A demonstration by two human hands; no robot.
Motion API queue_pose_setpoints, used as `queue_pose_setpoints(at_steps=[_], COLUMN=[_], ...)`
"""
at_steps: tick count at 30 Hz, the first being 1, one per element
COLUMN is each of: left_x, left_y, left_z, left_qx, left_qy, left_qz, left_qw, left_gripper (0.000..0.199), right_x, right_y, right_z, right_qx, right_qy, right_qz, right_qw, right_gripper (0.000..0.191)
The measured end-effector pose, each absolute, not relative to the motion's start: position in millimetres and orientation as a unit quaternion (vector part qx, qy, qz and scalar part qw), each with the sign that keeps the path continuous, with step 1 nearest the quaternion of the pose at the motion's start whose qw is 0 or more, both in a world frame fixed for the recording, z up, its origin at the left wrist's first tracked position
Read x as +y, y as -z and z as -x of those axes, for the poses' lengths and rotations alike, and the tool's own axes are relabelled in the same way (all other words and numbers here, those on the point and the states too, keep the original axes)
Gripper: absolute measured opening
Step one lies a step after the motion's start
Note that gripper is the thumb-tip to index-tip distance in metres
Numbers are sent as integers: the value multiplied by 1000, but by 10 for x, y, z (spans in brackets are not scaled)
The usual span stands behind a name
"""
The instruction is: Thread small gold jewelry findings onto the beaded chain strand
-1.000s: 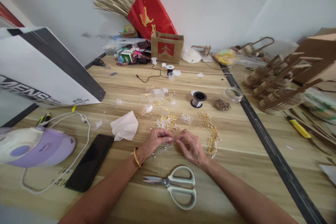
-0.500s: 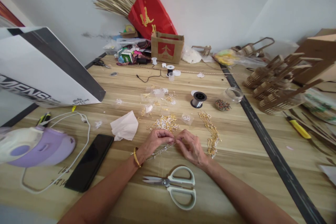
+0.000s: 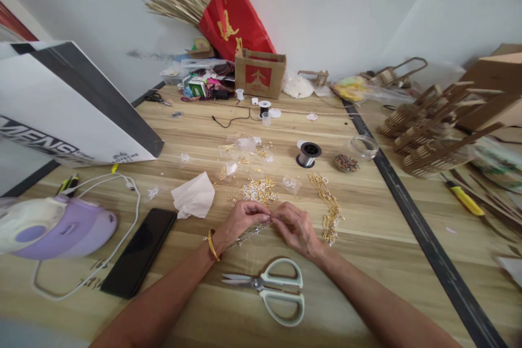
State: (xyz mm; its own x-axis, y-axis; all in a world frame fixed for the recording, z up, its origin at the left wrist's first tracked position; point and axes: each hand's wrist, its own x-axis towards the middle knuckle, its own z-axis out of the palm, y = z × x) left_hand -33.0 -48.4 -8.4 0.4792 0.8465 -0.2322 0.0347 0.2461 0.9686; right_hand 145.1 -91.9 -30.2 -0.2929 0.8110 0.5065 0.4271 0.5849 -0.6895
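My left hand [image 3: 243, 220], with a yellow bangle [image 3: 212, 245] at its wrist, pinches one end of a silvery beaded strand [image 3: 248, 236] that trails down to the left beneath it. Its fingertips meet those of my right hand [image 3: 297, 228], which are pinched together at the same spot; whatever they hold is too small to name. Just beyond the hands is a pile of gold and white beads [image 3: 256, 191]. Gold chains [image 3: 328, 209] lie right of my right hand. Open scissors [image 3: 269, 286] with pale green handles rest between my forearms.
A black phone [image 3: 139, 252], a pink tissue [image 3: 193, 196] and a purple device [image 3: 67, 228] with a white cable are at the left. Farther back stand a wire spool [image 3: 308, 154], a clear jar [image 3: 362, 148] and a paper box [image 3: 260, 75]. A yellow-handled knife [image 3: 466, 199] lies right.
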Motion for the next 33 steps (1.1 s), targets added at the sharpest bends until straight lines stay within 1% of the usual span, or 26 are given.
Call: queue_pose_setpoints(at_steps=[12,23,33], left_x=[-489,-473,-478], left_y=[79,90,53], left_z=[337,341,335], left_qx=[417,423,426], left_qy=[-320,-322,-319], left_qz=[-588,-570,-564], left_qw=[615,626,632], left_gripper=[7,12,12], right_x=[-920,-912,-914], right_y=[337,314,352], right_z=[-1446,-1451,-1451], right_qx=[-768,-771,-771], right_qy=[-217,-197,-185], right_qz=[412,414,422], right_qw=[441,442,439], right_gripper=[9,8,5])
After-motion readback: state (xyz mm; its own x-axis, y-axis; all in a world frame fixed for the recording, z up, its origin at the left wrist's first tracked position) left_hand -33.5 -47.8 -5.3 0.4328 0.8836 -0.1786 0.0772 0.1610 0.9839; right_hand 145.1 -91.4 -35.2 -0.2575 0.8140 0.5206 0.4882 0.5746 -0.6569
